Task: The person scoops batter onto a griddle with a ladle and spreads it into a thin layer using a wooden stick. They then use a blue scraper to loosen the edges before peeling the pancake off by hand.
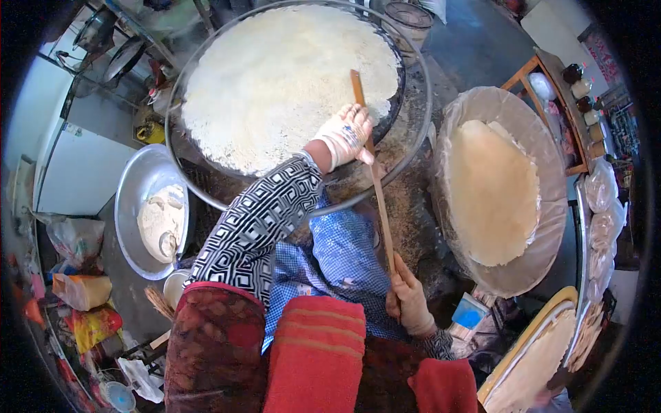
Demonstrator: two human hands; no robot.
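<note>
A long, flat wooden stick (380, 206) runs up from my lap to the large round griddle (398, 103). My left hand (343, 138), in a white glove, is closed over its upper part near the griddle's front right edge. My right hand (412, 299), also gloved, grips the lower end near my lap. The stick's tip overlaps a wide, pale, thin pancake (275, 82) that covers most of the griddle. A metal ring (428, 103) surrounds the griddle.
At left stands a metal basin (127, 237) with pale batter and a ladle (167, 242). To the right, a plastic-lined basket (544, 234) holds thin, round pancakes (492, 193). More flat sheets (533, 358) lie on a board at lower right. Jars (582, 87) line a wooden cabinet (551, 89).
</note>
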